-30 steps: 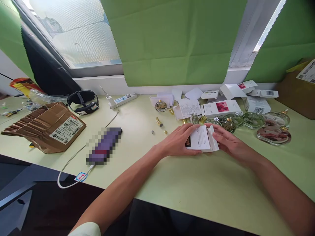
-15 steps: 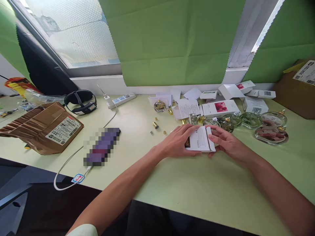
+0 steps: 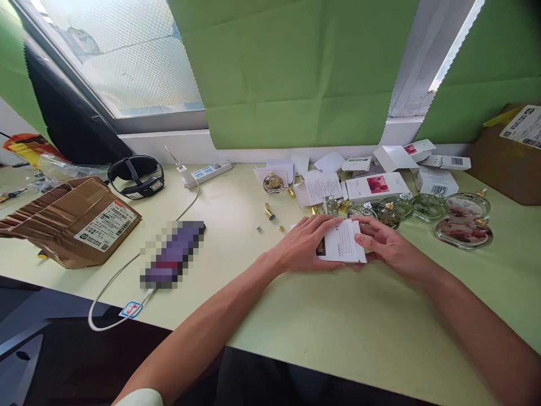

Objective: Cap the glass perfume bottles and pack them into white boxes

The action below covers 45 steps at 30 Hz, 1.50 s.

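Note:
A small white carton (image 3: 341, 242) with printed text and a dark gold-patterned patch lies on the table between my hands. My left hand (image 3: 302, 242) is wrapped over its left part, thumb along the near edge. At the carton's right end, my right hand (image 3: 382, 242) presses with its thumb on top near the edge, its other fingers behind and below. Just beyond the hands stand glass perfume bottles (image 3: 361, 210) and one with a dark gold-patterned front (image 3: 387, 214). Several gold caps are near them, and a gold cylinder (image 3: 269, 213) lies to the left.
Flat glass bottles (image 3: 464, 232) lie on the right, with white boxes (image 3: 435, 179) and leaflets (image 3: 320, 187) along the wall. On the left are a phone (image 3: 175, 254) with a white cable, a torn brown carton (image 3: 84, 220), a black headband device (image 3: 137, 177) and a power strip (image 3: 207, 173).
The flap at the carton's right end, sticking out before, now sits closed against the box. My right thumb has pressed in along it. The left hand keeps its hold.

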Tool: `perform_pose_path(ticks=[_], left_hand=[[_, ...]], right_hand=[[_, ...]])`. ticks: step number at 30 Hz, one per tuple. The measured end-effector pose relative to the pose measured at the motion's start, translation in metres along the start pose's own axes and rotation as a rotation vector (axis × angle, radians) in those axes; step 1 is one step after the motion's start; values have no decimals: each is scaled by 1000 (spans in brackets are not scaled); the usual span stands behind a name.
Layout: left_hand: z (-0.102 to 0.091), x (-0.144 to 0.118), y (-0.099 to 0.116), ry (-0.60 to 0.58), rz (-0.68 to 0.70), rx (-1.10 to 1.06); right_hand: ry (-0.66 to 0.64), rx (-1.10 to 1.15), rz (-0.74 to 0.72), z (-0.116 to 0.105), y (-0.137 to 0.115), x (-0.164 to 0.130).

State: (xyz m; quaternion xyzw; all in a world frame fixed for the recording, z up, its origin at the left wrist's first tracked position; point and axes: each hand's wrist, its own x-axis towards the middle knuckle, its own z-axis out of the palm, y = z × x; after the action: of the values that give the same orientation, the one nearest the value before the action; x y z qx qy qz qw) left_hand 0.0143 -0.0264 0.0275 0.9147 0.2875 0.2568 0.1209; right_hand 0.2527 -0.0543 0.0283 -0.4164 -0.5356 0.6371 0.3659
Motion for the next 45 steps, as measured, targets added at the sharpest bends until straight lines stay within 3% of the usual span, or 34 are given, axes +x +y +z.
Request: perform_pose_path(ticks=[13,27,45], left_hand=[[0,0,-1,-13,24,-5],[1,-1,0,-34,94,-55],[2,-1,-2,-79,79,-44]], right_hand=[[-27,8,8,-1,1,0],[-197,321,98,-2,6,-3],[-210,300,67,-5,15,2]])
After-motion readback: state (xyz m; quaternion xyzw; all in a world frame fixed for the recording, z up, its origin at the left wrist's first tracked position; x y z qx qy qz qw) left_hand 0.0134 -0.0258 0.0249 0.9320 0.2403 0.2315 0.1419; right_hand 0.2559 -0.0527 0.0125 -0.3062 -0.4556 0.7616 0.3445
